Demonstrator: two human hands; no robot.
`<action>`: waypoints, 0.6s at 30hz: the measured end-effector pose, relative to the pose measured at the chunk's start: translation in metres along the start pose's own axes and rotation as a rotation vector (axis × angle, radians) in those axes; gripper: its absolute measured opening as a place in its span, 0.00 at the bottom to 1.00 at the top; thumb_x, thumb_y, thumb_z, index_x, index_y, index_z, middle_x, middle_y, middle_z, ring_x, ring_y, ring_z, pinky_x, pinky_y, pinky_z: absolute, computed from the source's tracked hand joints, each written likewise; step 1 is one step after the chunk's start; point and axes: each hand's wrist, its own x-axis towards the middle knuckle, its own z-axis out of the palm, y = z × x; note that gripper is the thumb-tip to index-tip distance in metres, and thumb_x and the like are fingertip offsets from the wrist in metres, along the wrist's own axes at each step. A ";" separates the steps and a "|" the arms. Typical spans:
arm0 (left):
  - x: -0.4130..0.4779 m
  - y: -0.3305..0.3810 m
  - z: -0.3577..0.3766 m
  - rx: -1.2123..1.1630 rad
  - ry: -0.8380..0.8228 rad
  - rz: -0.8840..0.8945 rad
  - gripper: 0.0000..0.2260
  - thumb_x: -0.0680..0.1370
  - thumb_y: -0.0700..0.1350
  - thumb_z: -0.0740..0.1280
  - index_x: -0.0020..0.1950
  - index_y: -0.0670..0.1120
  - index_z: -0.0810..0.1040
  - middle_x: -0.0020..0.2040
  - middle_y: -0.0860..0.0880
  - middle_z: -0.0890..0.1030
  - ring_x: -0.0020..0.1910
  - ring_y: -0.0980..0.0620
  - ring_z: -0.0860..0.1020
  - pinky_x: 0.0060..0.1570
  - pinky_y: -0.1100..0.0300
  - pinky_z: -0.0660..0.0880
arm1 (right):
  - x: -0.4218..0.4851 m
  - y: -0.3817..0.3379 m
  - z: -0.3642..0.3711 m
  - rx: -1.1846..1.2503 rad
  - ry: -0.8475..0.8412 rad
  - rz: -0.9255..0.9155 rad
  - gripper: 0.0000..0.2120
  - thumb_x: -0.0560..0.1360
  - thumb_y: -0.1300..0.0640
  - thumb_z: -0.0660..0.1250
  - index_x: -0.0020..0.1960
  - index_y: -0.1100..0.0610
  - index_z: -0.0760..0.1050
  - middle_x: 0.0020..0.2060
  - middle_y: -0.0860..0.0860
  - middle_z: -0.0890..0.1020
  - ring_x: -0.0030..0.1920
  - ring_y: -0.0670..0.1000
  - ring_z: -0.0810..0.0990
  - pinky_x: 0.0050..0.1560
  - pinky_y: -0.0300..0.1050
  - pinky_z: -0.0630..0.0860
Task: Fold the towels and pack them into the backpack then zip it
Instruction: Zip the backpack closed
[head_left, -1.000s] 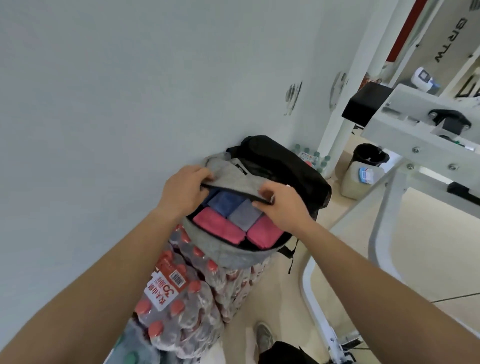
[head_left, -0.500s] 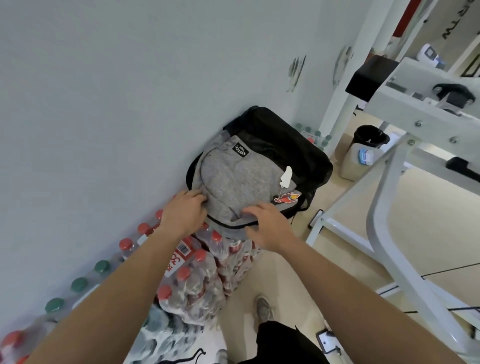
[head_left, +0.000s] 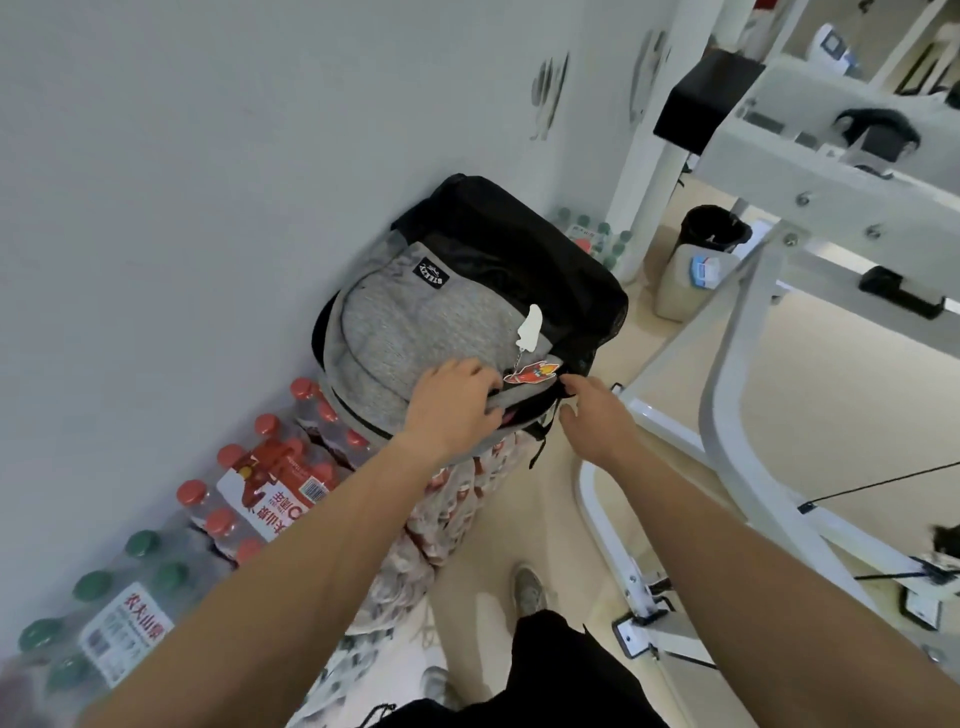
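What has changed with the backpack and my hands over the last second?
The grey flap came down over the towels, only a pink sliver showing. The left hand slid right and now lies on the flap. The right hand moved to the zip at the backpack's right side. The backpack stayed on the bottle packs by the wall.

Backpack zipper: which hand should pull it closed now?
The right hand, probably. Its fingertips sit at the open seam's right corner on the backpack, beside the red charm; the pull itself is hard to see. The left hand lies on the grey flap, holding it down.
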 end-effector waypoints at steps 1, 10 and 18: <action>0.005 0.005 0.005 0.016 -0.008 -0.008 0.14 0.76 0.55 0.65 0.60 0.53 0.76 0.58 0.53 0.77 0.60 0.49 0.74 0.58 0.52 0.69 | 0.006 0.004 0.001 0.014 -0.006 0.002 0.22 0.78 0.61 0.59 0.72 0.55 0.69 0.65 0.56 0.75 0.64 0.58 0.74 0.64 0.52 0.72; 0.036 0.015 0.032 0.114 0.019 -0.108 0.08 0.77 0.52 0.67 0.55 0.52 0.76 0.50 0.50 0.77 0.50 0.47 0.78 0.47 0.53 0.74 | 0.047 0.016 0.022 -0.182 0.052 0.014 0.10 0.79 0.52 0.59 0.53 0.55 0.76 0.49 0.55 0.79 0.52 0.59 0.78 0.40 0.47 0.69; 0.038 0.006 0.032 0.043 0.026 -0.167 0.06 0.76 0.52 0.69 0.51 0.54 0.77 0.49 0.54 0.79 0.45 0.49 0.78 0.37 0.58 0.70 | 0.053 0.014 0.032 -0.292 0.088 0.025 0.10 0.79 0.49 0.59 0.50 0.54 0.74 0.45 0.54 0.82 0.47 0.59 0.81 0.35 0.45 0.67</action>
